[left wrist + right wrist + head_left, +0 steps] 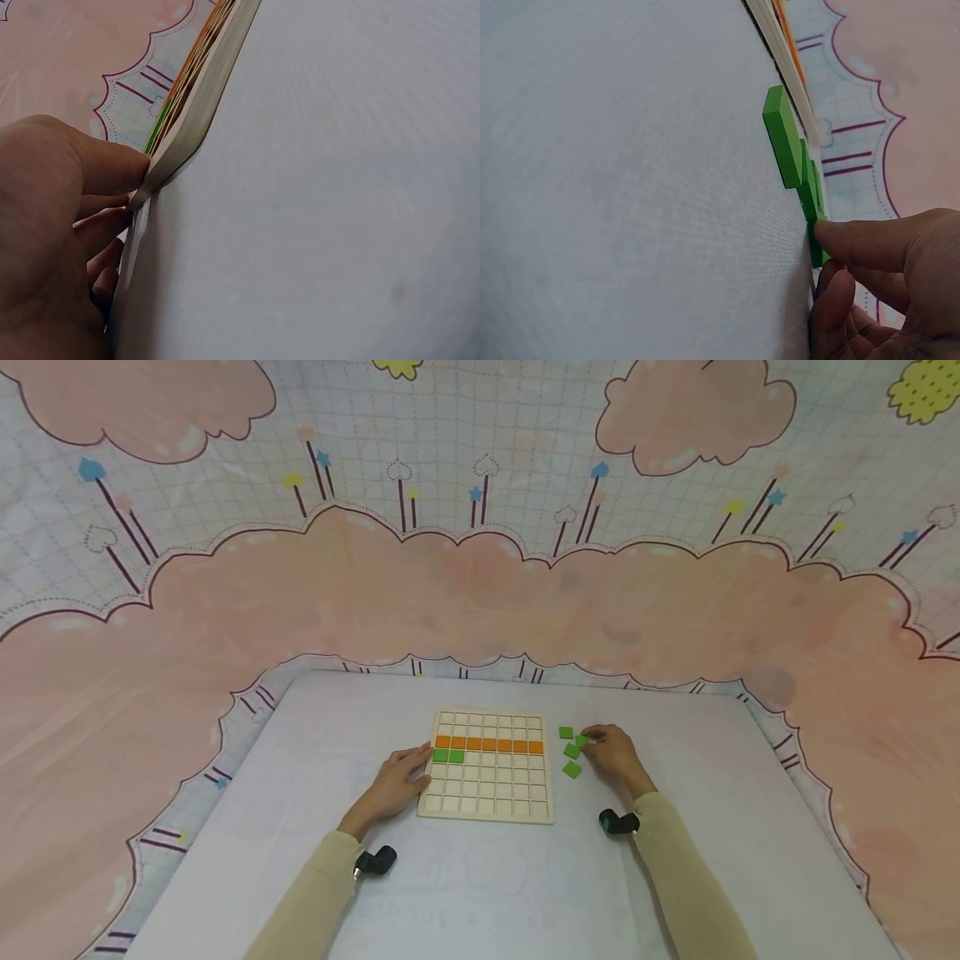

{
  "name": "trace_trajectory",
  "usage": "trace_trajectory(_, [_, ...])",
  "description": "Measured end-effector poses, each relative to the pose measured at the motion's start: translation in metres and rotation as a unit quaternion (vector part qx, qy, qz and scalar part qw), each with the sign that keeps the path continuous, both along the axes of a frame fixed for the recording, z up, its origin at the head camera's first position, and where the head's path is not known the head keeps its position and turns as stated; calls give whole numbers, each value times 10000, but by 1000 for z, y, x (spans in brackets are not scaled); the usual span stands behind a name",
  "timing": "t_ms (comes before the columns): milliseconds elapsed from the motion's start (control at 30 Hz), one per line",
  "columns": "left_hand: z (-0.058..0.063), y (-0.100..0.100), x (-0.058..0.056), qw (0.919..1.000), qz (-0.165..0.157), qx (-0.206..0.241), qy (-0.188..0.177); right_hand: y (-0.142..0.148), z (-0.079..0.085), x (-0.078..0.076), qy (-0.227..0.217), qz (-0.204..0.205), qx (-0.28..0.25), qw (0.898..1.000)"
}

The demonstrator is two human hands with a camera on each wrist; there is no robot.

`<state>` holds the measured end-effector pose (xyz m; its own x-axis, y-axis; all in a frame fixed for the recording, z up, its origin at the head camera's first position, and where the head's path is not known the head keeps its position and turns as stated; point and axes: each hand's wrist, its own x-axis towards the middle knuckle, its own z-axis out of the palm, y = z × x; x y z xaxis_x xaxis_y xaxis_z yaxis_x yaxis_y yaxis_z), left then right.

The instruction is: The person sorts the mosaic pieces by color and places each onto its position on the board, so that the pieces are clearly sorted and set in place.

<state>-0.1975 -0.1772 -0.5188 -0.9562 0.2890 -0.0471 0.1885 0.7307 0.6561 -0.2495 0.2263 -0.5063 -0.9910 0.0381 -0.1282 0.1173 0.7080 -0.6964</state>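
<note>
Well, at the left a smooth beige sleeve [307, 889] covers my arm, with a stubby black camera [377, 860] at the wrist. My left hand [392, 783] rests against the side of the pale board [495, 789], thumb and fingers loosely parted and touching its left edge. The board looks wooden, squarish with rounded corners, thin raised ridges marking out small square cells. Flat orange tiles [489, 745] fill one row across it, and two green tiles [441, 756] sit at the left of the next row towards me. Right of the board, three loose green tiles [572, 769] lie on the white table [480, 893], square, crisp-edged and fairly thick. Beside them my right hand [613, 753] pinches a single green tile [581, 741] between thumb and fingers.

From the left wrist the board shows only nearly edge-on, cut off at the top, and some fingers sink into shadow. My right fingertips hide part of the pinched tile, so I cannot tell whether it touches the table.
</note>
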Motion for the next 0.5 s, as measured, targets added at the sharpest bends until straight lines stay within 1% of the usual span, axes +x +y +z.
trace_trajectory(233, [0,2,-1,10000,35,57,-24,2,0,2,45,-226,-274,9994])
trace_trajectory(400, [0,2,-1,9999,67,67,-47,3,-1,2,273,-222,-366,9987])
trace_trajectory(500, [0,0,0,9999,31,60,-77,1,-2,3,406,-295,-448,9977])
